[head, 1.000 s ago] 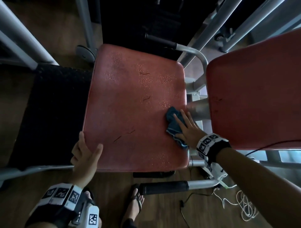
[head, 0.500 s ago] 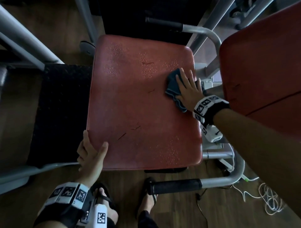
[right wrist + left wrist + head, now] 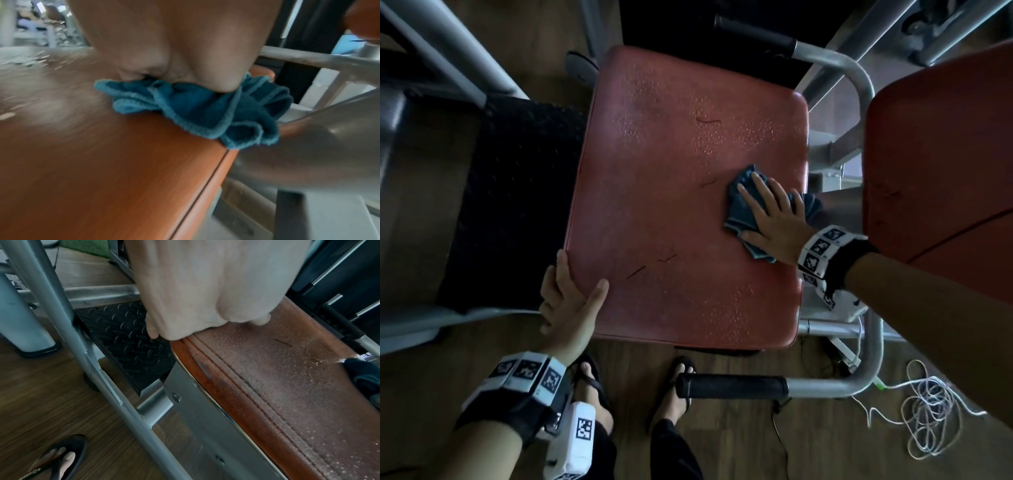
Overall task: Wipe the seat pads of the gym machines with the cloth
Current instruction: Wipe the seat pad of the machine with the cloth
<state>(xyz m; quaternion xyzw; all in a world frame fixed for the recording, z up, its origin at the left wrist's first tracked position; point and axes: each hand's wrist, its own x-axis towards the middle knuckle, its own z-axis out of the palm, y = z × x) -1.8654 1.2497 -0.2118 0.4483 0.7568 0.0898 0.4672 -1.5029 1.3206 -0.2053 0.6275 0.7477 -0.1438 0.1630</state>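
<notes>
Teal cloth (image 3: 743,209) lies under the right hand's (image 3: 774,219) spread fingers at the red seat pad's (image 3: 671,205) right edge, the left hand (image 3: 568,301) clasping its near-left corner; wiping is mid-course, and beaded droplets farther up likely come next.

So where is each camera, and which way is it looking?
Head: worn on the head, looks down on the seat pad, both hands and feet.
Left wrist: looks along the left hand gripping the pad's edge.
Right wrist: looks along the right hand pressing the cloth.
All three show the pad and cloth.
</notes>
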